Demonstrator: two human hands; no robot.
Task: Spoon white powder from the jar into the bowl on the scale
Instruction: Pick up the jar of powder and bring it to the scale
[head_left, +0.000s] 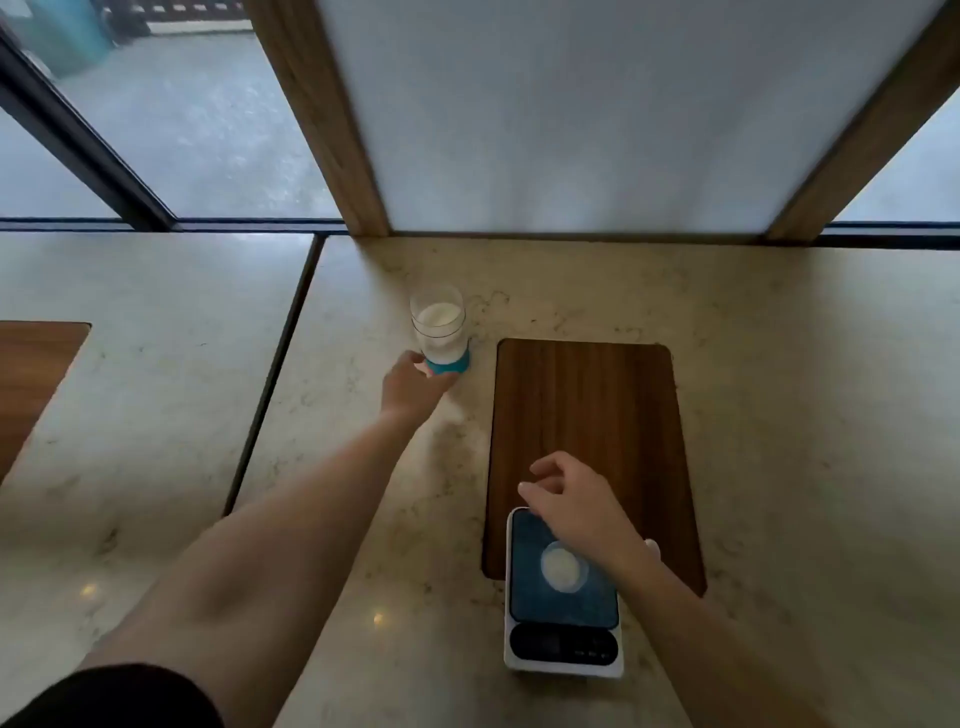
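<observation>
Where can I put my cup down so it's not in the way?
The far half of the wooden board, beyond the right hand, is bare. So is the counter right of the board. It is crowded by the jar, at the left hand, and around the scale.

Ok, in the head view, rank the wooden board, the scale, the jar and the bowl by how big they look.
1. Wooden board, largest.
2. Scale, though it sits nearer the camera, which inflates it.
3. Jar, farther off, so it may look undersized.
4. Bowl on the scale, smallest, partly under the right hand.
</observation>
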